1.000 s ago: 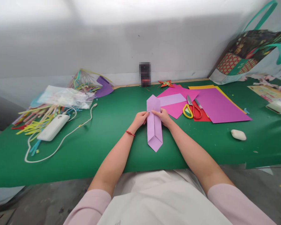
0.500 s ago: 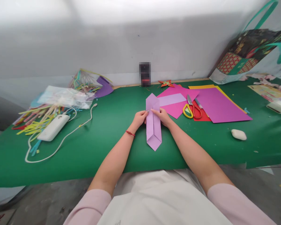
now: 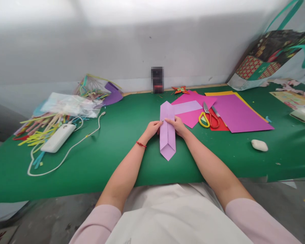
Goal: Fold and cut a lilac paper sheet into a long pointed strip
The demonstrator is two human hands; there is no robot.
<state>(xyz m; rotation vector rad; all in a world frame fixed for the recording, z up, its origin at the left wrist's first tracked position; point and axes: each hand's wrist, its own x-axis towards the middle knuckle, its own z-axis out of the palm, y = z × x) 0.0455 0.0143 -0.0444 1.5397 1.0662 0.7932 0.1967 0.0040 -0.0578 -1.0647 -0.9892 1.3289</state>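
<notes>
A folded strip of lilac paper (image 3: 167, 139), pointed at both ends with a seam down its middle, is held between my hands over the table. My left hand (image 3: 154, 129) grips its left edge, thumb on top and fingers partly hidden beneath. On the opposite edge, my right hand (image 3: 178, 125) pinches the paper, its thumb lying across the front near the seam. Behind the fold, to the right, a flat lilac strip (image 3: 188, 107) rests on bright pink paper (image 3: 190, 118).
Scissors (image 3: 207, 117) with yellow and red handles lie right of my hands, beside purple paper (image 3: 241, 113). A white power bank (image 3: 58, 138) with a cable and several paper strips (image 3: 38, 135) are at left. A white oval case (image 3: 259, 145) sits at right, a patterned bag (image 3: 266, 61) behind.
The folded paper has shifted very slightly right, and its near tip is a little higher in view. Both hands keep their hold on it.
</notes>
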